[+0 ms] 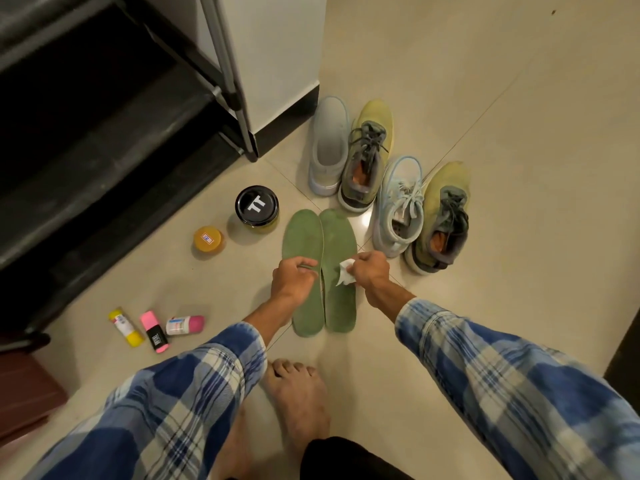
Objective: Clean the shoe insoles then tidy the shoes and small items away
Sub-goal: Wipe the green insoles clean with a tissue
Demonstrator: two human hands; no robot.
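Nearest the person, two bare feet [298, 393] stand on the tiled floor [502, 98], with both plaid sleeves [519, 375] reaching forward over them. Just beyond the toes lie two green insoles, side by side and touching along their inner edges. Their long axes run from near to far, with the heels toward the person and the broader toe ends pointing away toward the shoes.

The left hand [292, 277] curls its fingers round the inner edge of the left insole [302, 237], gripping it about midway. The right hand [370, 271] is clenched on a crumpled white wipe [345, 274], which is held against the right insole [341, 237].

To the left, near the foot of a black shelf rack [86, 150], three small tubes lie close together. One is a yellow tube [125, 326], one a pink and black tube [154, 331], and one a white tube with a pink cap [184, 324]. A band of bare tile separates them from the insoles.

Farther on stand two jars, a small yellow-lidded jar [207, 239] and a larger black-lidded jar [257, 209]. The larger one stands just left of the insole tips.

Four shoes stand beyond in a slanted row with their toes pointing away. A pale blue shoe [329, 147] and an olive shoe [369, 157] sit by the corner of the white wall [277, 64]. A second pale blue shoe [398, 202] and a second olive shoe [441, 216] stand nearer, to the right of the insoles. To the right of the row and beyond it, the floor runs on wide.
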